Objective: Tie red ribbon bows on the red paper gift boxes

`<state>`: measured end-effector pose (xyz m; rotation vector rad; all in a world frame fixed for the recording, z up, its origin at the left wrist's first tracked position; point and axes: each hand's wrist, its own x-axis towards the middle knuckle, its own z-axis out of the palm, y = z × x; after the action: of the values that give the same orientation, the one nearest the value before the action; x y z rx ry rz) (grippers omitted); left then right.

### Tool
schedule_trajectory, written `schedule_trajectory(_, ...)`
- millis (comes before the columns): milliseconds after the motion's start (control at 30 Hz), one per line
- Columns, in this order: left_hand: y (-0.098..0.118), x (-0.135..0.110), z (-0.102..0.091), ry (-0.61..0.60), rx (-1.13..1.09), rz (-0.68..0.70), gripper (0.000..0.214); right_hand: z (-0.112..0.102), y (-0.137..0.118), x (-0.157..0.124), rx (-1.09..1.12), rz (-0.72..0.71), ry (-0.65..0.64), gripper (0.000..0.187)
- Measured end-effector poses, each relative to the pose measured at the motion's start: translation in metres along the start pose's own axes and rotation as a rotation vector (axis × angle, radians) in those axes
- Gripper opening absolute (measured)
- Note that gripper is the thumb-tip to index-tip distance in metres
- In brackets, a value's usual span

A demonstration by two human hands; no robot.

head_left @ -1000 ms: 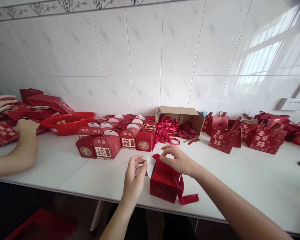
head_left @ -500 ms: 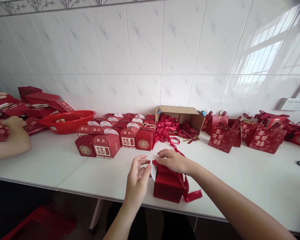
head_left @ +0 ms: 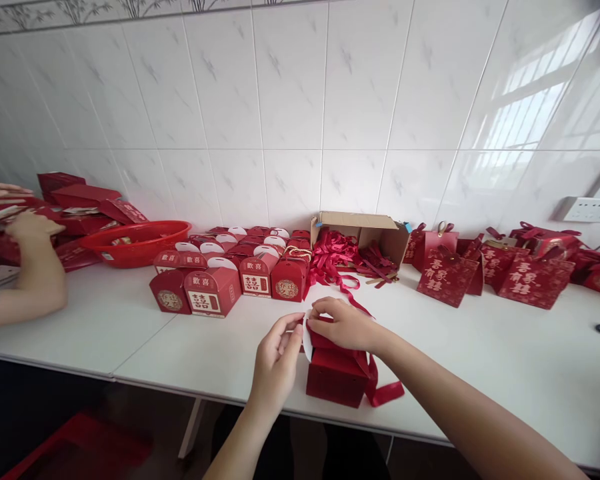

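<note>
A small red gift box (head_left: 336,380) stands near the table's front edge, its end flap (head_left: 307,340) raised with the white inner side showing. My left hand (head_left: 279,350) is at the left of this flap, thumb and forefinger closed in on its edge. Over the top of the box lies my right hand (head_left: 345,325), its fingertips pinched at the flap's other side on what looks like the end of a red ribbon. The rest of the ribbon (head_left: 387,393) hangs down the box's right side onto the table. My fingers hide the exact hold on the ribbon.
Finished-looking red boxes (head_left: 213,293) stand in rows at centre left. Behind them are a cardboard box (head_left: 387,233) of ribbons and a red basin (head_left: 137,243). Red bags (head_left: 447,275) stand at right. A co-worker's arm (head_left: 37,280) reaches over red packaging at far left.
My left fingers have closed in on the flap's edge. My right fingertips have shifted slightly left against the flap. The co-worker's hand at far left has lifted a little.
</note>
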<state>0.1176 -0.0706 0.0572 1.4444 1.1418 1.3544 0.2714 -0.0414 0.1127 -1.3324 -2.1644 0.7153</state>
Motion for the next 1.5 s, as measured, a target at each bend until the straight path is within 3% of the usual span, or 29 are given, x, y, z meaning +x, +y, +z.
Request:
schedule_trajectory(200, -0.01, 0.004, -0.001, -0.032, -0.002, 0.034, 0.035, -0.001, 0.003, 0.002, -0.019, -0.022, 0.006, 0.016)
schedule_trajectory(367, -0.014, 0.014, 0.001, 0.045, 0.042, 0.104, 0.02, -0.002, 0.001, 0.001, -0.085, -0.042, 0.028, 0.013)
schedule_trajectory(467, -0.02, 0.02, -0.004, 0.008, 0.1, 0.124, 0.019, -0.004, 0.002, -0.013, -0.135, -0.042, 0.173, 0.015)
schedule_trajectory(567, -0.03, 0.022, -0.02, 0.016, 0.242, 0.12, 0.022, -0.008, 0.013, -0.039, -0.061, -0.053, 0.355, 0.02)
schedule_trajectory(700, -0.045, 0.024, -0.059, 0.154, 0.563, 0.131, 0.023, -0.01, 0.043, -0.068, 0.086, -0.004, 0.459, 0.026)
schedule_trajectory(867, -0.056, 0.027, -0.103, 0.304, 0.608, 0.094, 0.027, -0.001, 0.071, -0.078, 0.182, 0.097, 0.377, 0.032)
schedule_trajectory(967, -0.058, 0.029, -0.114, 0.377, 0.665, 0.088, 0.026, 0.005, 0.071, -0.079, 0.282, 0.158, 0.312, 0.035)
schedule_trajectory(1067, -0.053, 0.03, -0.106, 0.403, 0.71, 0.187, 0.025, 0.007, 0.065, -0.081, 0.373, 0.187, 0.255, 0.038)
schedule_trajectory(1167, -0.039, 0.027, -0.08, 0.259, 0.581, 0.242, 0.027, 0.009, 0.063, -0.083, 0.398, 0.187, 0.255, 0.038)
schedule_trajectory(1267, -0.02, 0.024, -0.045, 0.021, 0.402, 0.153, 0.03, 0.01, 0.067, -0.082, 0.379, 0.154, 0.288, 0.034)
schedule_trajectory(1367, -0.003, 0.026, -0.017, -0.135, 0.314, 0.055, 0.031, 0.01, 0.073, -0.079, 0.349, 0.11, 0.348, 0.032)
schedule_trajectory(1500, 0.007, 0.034, -0.003, -0.311, 0.236, -0.056, 0.042, 0.006, 0.072, -0.075, 0.383, 0.101, 0.364, 0.038)
